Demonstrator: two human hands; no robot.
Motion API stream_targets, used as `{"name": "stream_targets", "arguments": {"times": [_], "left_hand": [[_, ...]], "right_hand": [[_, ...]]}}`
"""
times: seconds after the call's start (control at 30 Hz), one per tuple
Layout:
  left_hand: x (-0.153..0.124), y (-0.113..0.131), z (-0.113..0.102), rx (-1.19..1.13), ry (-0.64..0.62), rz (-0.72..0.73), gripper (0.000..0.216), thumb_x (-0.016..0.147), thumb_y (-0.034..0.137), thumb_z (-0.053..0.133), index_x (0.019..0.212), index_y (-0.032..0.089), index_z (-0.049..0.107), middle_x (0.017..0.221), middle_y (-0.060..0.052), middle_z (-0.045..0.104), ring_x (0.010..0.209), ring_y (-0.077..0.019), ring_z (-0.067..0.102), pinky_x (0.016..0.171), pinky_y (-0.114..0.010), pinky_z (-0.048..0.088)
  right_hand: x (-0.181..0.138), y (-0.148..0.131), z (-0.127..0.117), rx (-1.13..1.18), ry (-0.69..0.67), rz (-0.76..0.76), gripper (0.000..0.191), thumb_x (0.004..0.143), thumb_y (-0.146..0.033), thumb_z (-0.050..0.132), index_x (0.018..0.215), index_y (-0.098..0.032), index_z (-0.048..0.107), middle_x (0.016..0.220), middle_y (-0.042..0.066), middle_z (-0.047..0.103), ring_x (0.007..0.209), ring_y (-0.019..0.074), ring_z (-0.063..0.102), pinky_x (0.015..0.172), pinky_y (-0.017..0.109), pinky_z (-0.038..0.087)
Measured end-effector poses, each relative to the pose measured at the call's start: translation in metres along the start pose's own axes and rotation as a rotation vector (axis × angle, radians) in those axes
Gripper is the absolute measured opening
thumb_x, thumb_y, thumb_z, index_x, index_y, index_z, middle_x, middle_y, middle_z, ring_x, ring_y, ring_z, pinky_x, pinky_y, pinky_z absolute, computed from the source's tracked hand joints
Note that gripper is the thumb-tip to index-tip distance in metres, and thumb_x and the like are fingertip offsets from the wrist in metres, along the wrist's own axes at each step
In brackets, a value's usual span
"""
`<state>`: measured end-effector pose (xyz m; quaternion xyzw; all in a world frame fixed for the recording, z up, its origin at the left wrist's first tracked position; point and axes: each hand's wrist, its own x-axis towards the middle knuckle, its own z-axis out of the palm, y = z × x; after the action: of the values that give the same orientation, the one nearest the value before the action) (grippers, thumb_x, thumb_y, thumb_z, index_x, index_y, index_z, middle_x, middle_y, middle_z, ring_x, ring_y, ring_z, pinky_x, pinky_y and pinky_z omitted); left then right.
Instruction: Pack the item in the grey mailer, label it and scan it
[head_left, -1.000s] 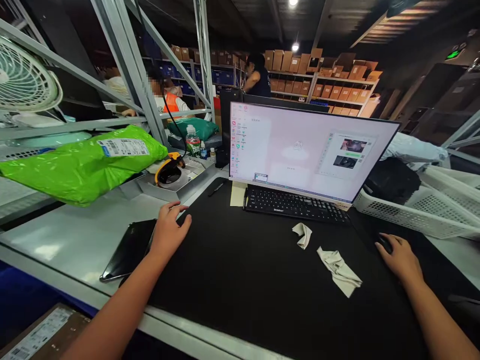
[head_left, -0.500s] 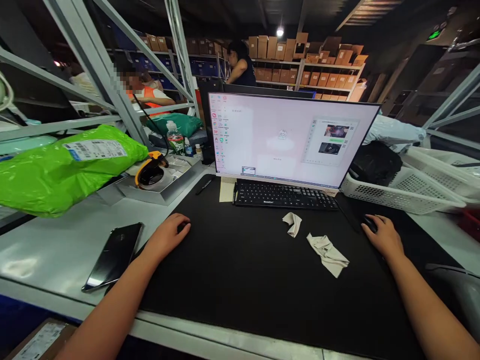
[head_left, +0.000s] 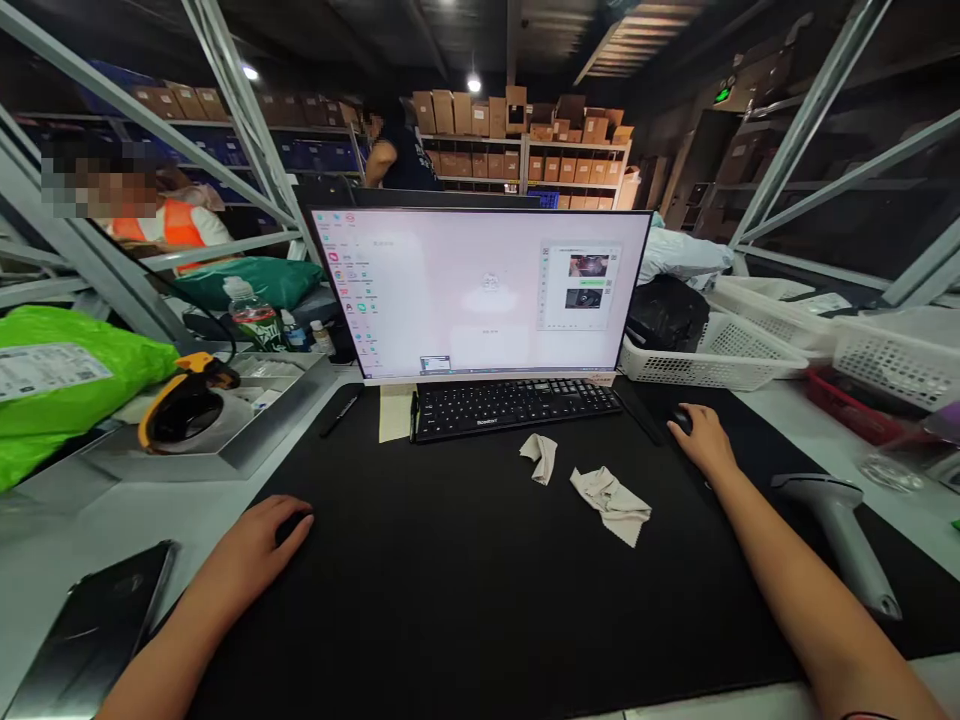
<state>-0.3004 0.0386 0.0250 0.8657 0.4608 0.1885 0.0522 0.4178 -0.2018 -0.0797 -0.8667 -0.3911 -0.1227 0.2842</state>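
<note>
My right hand (head_left: pixel 705 436) is wrapped over a black computer mouse (head_left: pixel 681 420) at the right of the black desk mat (head_left: pixel 450 600). The mouse's front end shows past the fingers. On the mat's left side rests my left hand (head_left: pixel 264 540), loosely curved, its thumb apart from the fingers and nothing visible in it. A black phone (head_left: pixel 94 625) lies left of that forearm. Between the hands stand a monitor (head_left: pixel 465 300), lit with a desktop and a chat window, and a black keyboard (head_left: pixel 510 405). Two crumpled pale cloths (head_left: pixel 540 457) lie in front of the keyboard.
A grey barcode scanner (head_left: pixel 847 535) lies beside my right forearm. White baskets (head_left: pixel 720 365) stand at the right. To the left are a green parcel (head_left: pixel 75 380), an open box (head_left: pixel 247 445) and a bottle (head_left: pixel 255 315). Two people are beyond the desk, near shelves of cartons.
The view has swung to the right, so the desk items appear further left and the whole scanner is visible. My right hand stays on the mouse; my left hand still rests on the mat.
</note>
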Motion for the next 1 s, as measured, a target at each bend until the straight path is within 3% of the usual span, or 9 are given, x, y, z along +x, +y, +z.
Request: {"name": "stream_targets", "arguments": {"times": [0.4,1.0], "left_hand": [[0.007,-0.004,0.002,-0.102,0.079,-0.024,0.029,0.074,0.067,0.055,0.078,0.042,0.069,0.085,0.005,0.075,0.088,-0.0325,0.074,0.089,-0.056,0.061],[0.007,-0.016,0.006,-0.121,0.074,0.001,0.024,0.075,0.065,0.058,0.078,0.045,0.071,0.086,0.008,0.075,0.089,-0.0320,0.073,0.086,-0.057,0.062]], "right_hand": [[-0.003,-0.002,0.003,-0.032,-0.004,-0.022,0.048,0.092,-0.038,0.054,0.135,-0.020,0.063,0.138,0.015,0.055,0.118,0.0306,0.061,0.101,0.045,0.052],[-0.006,-0.007,-0.002,-0.052,-0.025,-0.020,0.048,0.095,-0.039,0.050,0.137,-0.021,0.064,0.142,0.015,0.053,0.117,0.0306,0.063,0.097,0.043,0.053]]}}
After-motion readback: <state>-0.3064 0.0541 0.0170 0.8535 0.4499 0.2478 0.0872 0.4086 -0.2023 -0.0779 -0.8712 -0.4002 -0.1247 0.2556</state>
